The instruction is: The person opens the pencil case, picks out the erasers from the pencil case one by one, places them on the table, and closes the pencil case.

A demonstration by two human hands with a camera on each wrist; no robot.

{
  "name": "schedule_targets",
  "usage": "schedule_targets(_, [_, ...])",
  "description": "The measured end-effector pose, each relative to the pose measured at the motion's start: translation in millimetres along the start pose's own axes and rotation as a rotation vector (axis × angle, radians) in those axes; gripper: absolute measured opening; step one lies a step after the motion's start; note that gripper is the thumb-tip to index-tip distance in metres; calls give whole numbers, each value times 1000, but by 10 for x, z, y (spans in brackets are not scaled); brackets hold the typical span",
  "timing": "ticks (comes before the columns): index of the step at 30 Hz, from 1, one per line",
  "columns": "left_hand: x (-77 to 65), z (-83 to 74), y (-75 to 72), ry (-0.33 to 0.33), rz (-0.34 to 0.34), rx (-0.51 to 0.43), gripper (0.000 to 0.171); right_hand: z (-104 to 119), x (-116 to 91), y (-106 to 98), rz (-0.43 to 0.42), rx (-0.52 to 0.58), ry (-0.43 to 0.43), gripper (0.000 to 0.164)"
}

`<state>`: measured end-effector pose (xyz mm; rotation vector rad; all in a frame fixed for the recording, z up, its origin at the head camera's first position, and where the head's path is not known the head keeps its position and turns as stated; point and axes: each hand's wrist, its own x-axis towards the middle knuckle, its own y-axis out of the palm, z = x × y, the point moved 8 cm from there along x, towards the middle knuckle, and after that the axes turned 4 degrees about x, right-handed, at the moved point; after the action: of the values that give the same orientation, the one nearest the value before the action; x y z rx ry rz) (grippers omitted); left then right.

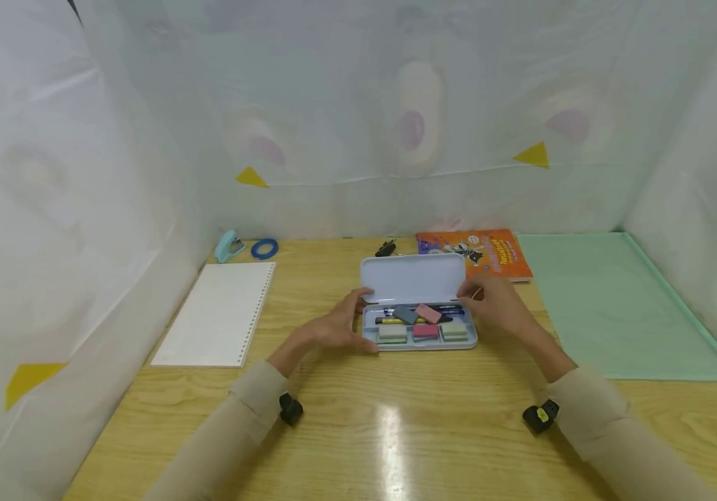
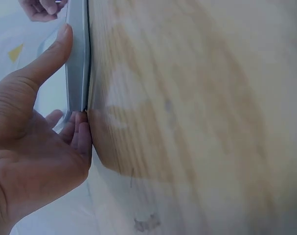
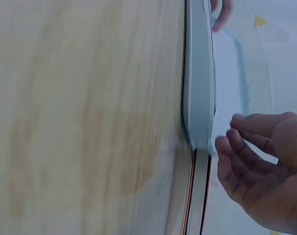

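Observation:
A pale blue pencil case stands on the table with its lid raised. Inside are several pens, a grey-blue eraser and a pink eraser lying across them, and eraser-like blocks in the front compartments. My left hand grips the case's left end, thumb along the front edge and fingers behind; the left wrist view shows this hand close. At the lid's lower right corner is my right hand, fingers bent. In the right wrist view nothing shows between that hand's fingers.
An orange book and a black clip lie behind the case. To the left are a white notebook, a light blue stapler and a blue tape ring. A green mat covers the right side.

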<state>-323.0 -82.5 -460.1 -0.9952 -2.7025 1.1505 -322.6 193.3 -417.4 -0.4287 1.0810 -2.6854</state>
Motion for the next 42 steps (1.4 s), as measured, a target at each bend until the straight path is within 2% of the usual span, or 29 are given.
schedule_targets(2, [0,2,-12,-10,15,3,111,81,-6,95,21,7,-28,4])
schedule_targets(5, [19,10,-15,-21,36,18,109,188,5,242,65,24,-52,9])
schedule_targets(10, [71,33,-2,-27,59,61,101,266,65,426,105,-13,-37,15])
schedule_targets(16, [61,-8,-24,-30,84,63,96,310,111,484,117,-120,5,20])
schedule_targets(19, [69,5,-26,-37,92,67,96,328,121,498,119,-137,18,21])
schedule_targets(26, [74,1,-23,-33,90,66,96,267,82,392,87,-130,41,20])
schedule_targets(33, [68,11,-34,-23,80,63,94,136,-10,159,68,-36,18,20])
schedule_targets(42, [78,-4,-30,-17,84,57,92,-25,-127,15,48,-20,10,26])
